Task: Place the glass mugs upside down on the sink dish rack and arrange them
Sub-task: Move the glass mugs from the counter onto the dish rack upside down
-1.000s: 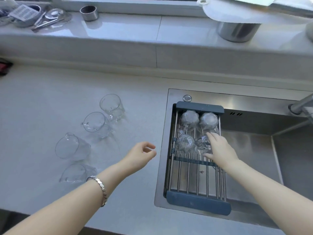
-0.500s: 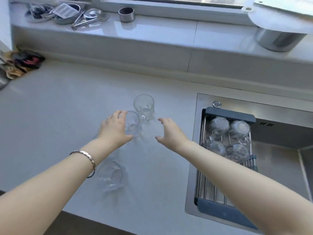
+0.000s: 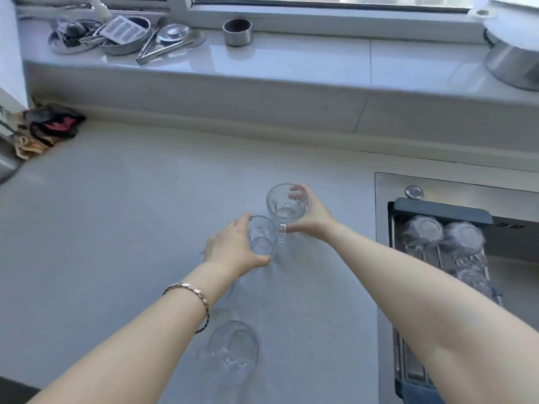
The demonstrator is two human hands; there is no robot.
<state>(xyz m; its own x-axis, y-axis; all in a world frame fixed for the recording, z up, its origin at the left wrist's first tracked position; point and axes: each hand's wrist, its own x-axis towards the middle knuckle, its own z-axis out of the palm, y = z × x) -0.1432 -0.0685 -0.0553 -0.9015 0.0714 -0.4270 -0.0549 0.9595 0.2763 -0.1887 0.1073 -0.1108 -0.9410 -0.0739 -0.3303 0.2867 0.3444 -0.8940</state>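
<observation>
Two clear glass mugs stand upright side by side on the pale counter. My left hand point(image 3: 233, 247) wraps around the nearer mug point(image 3: 262, 239). My right hand point(image 3: 310, 212) grips the farther mug point(image 3: 284, 204), with fingers curled over its far rim. Another glass mug point(image 3: 233, 351) lies on the counter closer to me, below my left forearm. At the right, several mugs point(image 3: 424, 230) sit upside down on the dish rack point(image 3: 440, 211) across the sink; my right forearm hides part of the rack.
The steel sink point(image 3: 466, 191) lies to the right. The windowsill holds metal bowls and utensils point(image 3: 122, 35), a small steel cup point(image 3: 237, 32) and a pot point(image 3: 513, 62). Crumpled cloths point(image 3: 46, 126) lie at the far left of the counter.
Both hands moved from the rack area to the counter mugs. They hovered open half a second ago; now each has closed around a mug.
</observation>
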